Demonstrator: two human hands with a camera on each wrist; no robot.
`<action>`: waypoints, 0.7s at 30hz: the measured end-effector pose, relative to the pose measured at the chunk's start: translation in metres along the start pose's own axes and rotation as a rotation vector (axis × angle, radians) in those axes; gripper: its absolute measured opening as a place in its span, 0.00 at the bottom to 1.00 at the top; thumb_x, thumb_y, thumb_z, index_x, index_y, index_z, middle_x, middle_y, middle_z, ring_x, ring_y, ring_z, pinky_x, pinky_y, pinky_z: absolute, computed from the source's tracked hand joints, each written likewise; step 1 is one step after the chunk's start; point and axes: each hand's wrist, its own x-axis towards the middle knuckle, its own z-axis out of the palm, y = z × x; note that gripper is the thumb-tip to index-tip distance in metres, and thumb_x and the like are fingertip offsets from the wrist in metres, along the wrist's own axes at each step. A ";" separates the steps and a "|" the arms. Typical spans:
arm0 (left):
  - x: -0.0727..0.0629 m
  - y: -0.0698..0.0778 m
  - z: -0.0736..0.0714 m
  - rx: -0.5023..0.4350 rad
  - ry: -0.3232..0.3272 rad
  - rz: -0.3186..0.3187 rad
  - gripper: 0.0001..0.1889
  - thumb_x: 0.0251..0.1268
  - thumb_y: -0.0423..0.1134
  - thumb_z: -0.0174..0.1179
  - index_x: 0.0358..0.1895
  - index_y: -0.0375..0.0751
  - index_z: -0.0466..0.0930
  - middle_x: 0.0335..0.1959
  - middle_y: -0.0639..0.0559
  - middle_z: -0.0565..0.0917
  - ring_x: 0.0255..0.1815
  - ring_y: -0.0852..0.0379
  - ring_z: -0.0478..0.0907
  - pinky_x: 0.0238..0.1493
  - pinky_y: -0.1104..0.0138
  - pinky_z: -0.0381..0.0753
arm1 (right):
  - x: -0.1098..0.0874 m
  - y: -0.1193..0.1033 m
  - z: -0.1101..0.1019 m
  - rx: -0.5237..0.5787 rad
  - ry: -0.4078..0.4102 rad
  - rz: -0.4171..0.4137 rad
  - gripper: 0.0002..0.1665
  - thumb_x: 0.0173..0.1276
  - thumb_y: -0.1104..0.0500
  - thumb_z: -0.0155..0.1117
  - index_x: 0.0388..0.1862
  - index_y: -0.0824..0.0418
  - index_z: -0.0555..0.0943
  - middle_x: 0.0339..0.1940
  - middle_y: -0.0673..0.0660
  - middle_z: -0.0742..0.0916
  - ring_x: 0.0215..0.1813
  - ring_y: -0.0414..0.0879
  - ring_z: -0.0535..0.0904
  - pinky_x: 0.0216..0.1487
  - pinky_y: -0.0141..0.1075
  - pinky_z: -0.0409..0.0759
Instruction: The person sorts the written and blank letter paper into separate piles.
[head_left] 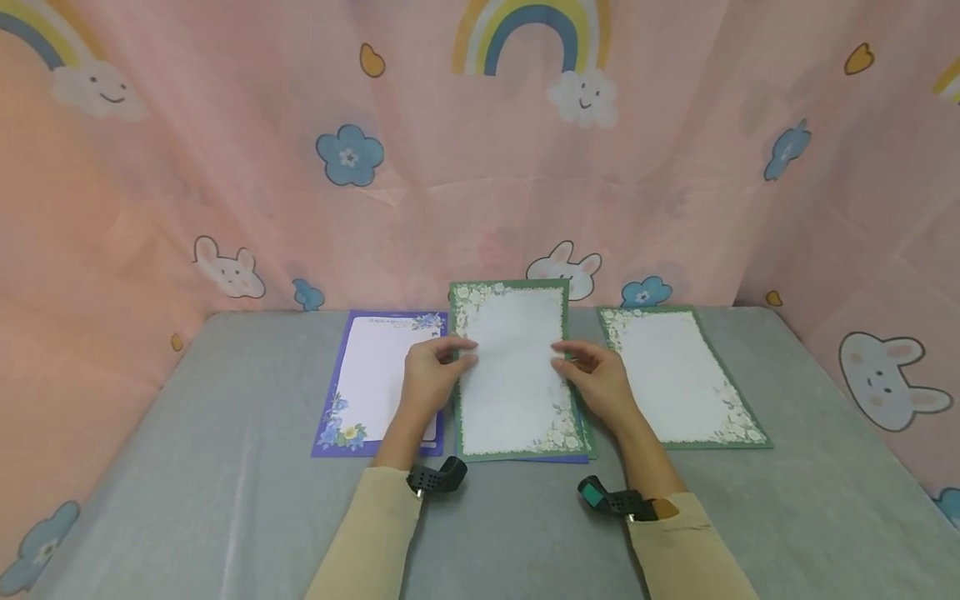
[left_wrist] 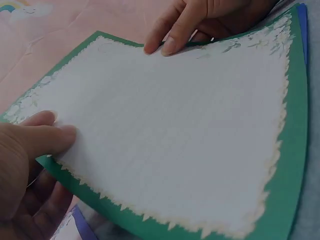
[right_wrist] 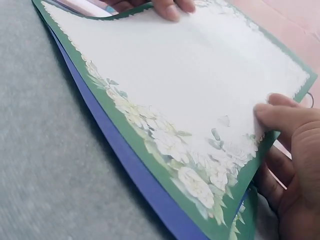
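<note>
A white sheet of paper with a green border and pale flowers (head_left: 513, 400) is in the middle of the head view, its top end raised at the back. My left hand (head_left: 429, 379) pinches its left edge between thumb and fingers. At the right edge, my right hand (head_left: 606, 385) holds it the same way. Both wrist views show the sheet bowed between the hands. Under it, a purple-blue edge (right_wrist: 125, 162) of another sheet sticks out, and a further green-bordered corner (right_wrist: 246, 215) shows below that. How many sheets lie beneath is hidden.
To the left lies a purple-bordered sheet with blue flowers (head_left: 375, 367), partly behind my left hand and forearm. A second green-bordered floral sheet (head_left: 675, 375) lies on the right. Grey cloth covers the table (head_left: 247, 467); a pink patterned curtain (head_left: 450, 217) hangs behind.
</note>
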 end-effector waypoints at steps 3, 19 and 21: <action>0.000 0.000 -0.001 0.004 -0.071 0.001 0.11 0.61 0.38 0.71 0.46 0.47 0.90 0.55 0.48 0.88 0.54 0.51 0.83 0.57 0.58 0.82 | -0.001 -0.003 -0.001 0.043 0.030 0.015 0.19 0.70 0.56 0.68 0.56 0.63 0.84 0.57 0.56 0.87 0.47 0.30 0.80 0.48 0.21 0.78; 0.001 -0.002 -0.007 -0.016 -0.137 -0.023 0.14 0.59 0.40 0.73 0.50 0.49 0.90 0.50 0.50 0.90 0.39 0.59 0.80 0.38 0.70 0.76 | 0.000 -0.011 -0.002 0.233 0.051 0.102 0.21 0.69 0.59 0.70 0.55 0.70 0.82 0.33 0.32 0.88 0.44 0.32 0.82 0.47 0.23 0.80; 0.001 -0.003 -0.007 -0.016 -0.144 -0.027 0.14 0.59 0.41 0.73 0.50 0.50 0.90 0.51 0.50 0.90 0.41 0.58 0.81 0.38 0.70 0.76 | 0.001 -0.010 -0.003 0.245 0.052 0.100 0.19 0.69 0.59 0.70 0.54 0.70 0.83 0.33 0.32 0.89 0.44 0.32 0.83 0.47 0.23 0.81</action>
